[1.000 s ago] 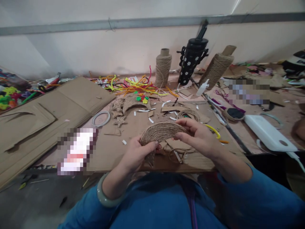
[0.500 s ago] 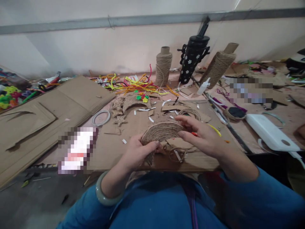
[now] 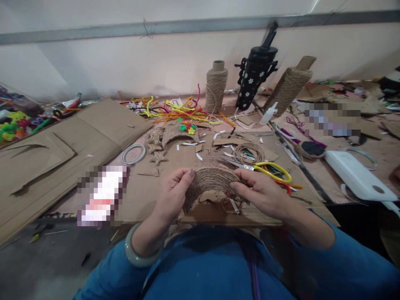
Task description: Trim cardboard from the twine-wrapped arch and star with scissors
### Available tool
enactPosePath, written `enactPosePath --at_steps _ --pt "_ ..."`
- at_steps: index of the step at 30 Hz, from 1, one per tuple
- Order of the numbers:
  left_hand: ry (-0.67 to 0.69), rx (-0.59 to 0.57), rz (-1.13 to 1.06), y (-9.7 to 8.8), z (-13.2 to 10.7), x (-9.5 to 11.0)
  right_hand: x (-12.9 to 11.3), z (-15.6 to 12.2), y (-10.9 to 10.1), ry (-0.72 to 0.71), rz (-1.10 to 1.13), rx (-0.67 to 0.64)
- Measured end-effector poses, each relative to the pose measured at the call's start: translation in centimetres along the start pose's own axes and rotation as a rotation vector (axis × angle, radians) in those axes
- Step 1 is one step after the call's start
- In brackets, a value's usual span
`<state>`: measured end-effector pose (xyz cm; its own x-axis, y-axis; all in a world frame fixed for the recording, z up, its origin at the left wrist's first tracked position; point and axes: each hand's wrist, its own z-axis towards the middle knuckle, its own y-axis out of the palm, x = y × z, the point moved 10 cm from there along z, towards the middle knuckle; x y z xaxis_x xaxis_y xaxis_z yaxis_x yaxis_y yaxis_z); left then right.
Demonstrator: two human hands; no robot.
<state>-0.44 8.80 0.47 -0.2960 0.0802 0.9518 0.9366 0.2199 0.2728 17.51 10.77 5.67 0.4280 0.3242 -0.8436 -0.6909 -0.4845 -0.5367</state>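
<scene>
Both of my hands hold a curved, crescent-like piece wound all over with brown jute twine [image 3: 210, 180], just above a sheet of cardboard [image 3: 146, 196] on the table. My left hand [image 3: 173, 196] grips its left end, thumb on top. My right hand [image 3: 261, 192] pinches its right end. A pale green bangle [image 3: 135, 255] sits on my left wrist. Yellow-handled scissors [image 3: 265, 168] lie right behind my right hand, beside a small coil of twine [image 3: 248, 152].
Two jute spools [image 3: 215, 86] [image 3: 287, 88] and a black flowered bottle [image 3: 255, 78] stand at the back. Coloured pipe cleaners [image 3: 178, 111], a finished jute crescent with flowers [image 3: 175, 132], flat cardboard sheets [image 3: 62, 141] at left, a white box [image 3: 358, 175] at right.
My hands lowered the jute piece toward me and shifted their grip; the left thumb now lies on top. My right hand moved off the scissors, which now show fully.
</scene>
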Motion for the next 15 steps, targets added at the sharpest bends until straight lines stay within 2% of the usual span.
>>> enactPosePath --at_steps 4,9,15 --pt "0.008 -0.063 0.03 0.7 0.1 0.5 0.3 -0.2 0.0 0.018 0.042 0.017" --pt "0.057 -0.035 0.134 0.1 0.3 1.1 0.6 -0.2 0.7 0.046 0.041 -0.007" --pt "0.027 -0.081 0.042 0.6 0.5 1.5 2.7 -0.2 0.3 0.123 0.286 0.081"
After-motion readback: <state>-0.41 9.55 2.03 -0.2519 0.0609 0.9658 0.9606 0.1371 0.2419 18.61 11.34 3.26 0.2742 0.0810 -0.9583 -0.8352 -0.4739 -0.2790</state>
